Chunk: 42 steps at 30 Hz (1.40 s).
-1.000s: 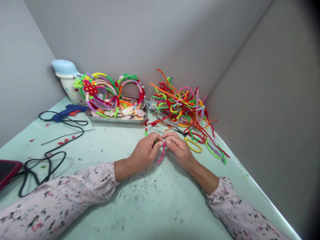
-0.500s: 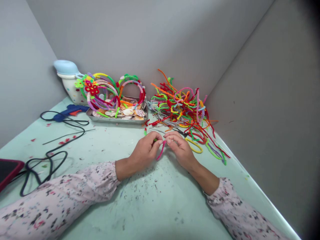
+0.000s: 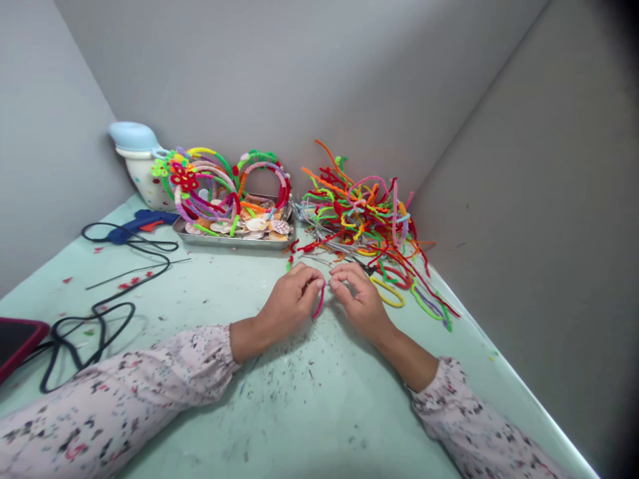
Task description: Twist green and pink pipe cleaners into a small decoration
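My left hand point(image 3: 294, 295) is closed in a pinch, with a short pink pipe cleaner point(image 3: 319, 305) hanging down from its thumb and fingertips. Facing it across a small gap is my right hand point(image 3: 360, 296), its thumb and index finger pressed together. A thin pale strand seems to bridge the gap, but what the right fingertips hold is too small to make out. Just beyond the right hand lie scissors with yellow handles point(image 3: 387, 293), partly covered by that hand.
Behind the hands is a heap of coloured pipe cleaners point(image 3: 359, 206). Fuzzy decorated hoops point(image 3: 207, 176) rest over a metal tray point(image 3: 234, 242) of shells. A blue glue gun point(image 3: 132, 225), black cable point(image 3: 100, 313), lidded cup point(image 3: 137, 163) and red-edged device point(image 3: 20, 342) are at the left.
The pink pipe cleaner has shifted slightly left and hangs straighter below my left fingertips. My right fingertips have drawn a little away from it. The other things stay put.
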### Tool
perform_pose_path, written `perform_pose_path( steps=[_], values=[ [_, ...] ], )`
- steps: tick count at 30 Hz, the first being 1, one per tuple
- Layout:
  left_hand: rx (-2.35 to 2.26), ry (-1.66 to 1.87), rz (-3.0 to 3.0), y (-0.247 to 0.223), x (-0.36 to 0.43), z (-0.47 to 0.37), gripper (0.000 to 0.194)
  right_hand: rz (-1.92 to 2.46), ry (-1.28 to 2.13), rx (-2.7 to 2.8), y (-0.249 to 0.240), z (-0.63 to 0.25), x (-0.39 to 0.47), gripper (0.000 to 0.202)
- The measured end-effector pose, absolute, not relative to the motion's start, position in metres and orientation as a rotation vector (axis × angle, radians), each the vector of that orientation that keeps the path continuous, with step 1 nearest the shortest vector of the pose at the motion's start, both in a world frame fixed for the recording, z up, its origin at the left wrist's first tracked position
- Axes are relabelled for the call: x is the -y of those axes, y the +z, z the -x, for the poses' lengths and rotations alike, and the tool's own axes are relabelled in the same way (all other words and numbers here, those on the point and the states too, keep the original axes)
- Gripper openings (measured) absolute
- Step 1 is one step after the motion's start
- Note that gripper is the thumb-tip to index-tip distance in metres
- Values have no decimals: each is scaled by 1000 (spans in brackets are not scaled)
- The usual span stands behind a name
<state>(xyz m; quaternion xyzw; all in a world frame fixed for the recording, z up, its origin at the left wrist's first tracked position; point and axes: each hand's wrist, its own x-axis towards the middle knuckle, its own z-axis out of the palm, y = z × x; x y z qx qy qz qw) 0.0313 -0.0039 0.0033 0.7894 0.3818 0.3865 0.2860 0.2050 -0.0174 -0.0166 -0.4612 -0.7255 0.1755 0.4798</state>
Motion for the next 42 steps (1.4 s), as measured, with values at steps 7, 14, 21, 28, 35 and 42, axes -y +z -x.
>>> perform_pose_path(
  steps=[7, 14, 21, 28, 35, 42],
  values=[
    [-1079, 964, -2102, 3, 4, -33, 22, 1146, 391, 1807, -17, -205, 17, 8],
    [-1095, 931, -2117, 1, 3, -34, 21, 1145, 373, 1819, -16, -205, 18, 9],
    [-1079, 958, -2059, 3, 6, -33, 20, 1163, 347, 1810, -15, -204, 18, 10],
    [-1111, 1026, -2068, 4, 9, -34, 14, 1185, 348, 1793, -14, -204, 17, 11],
    [-1106, 951, -2107, 4, 5, -33, 16, 1185, 331, 1823, -14, -204, 17, 9],
    [-1099, 916, -2099, 1, 4, -33, 17, 1182, 312, 1839, -14, -204, 18, 8]
  ],
)
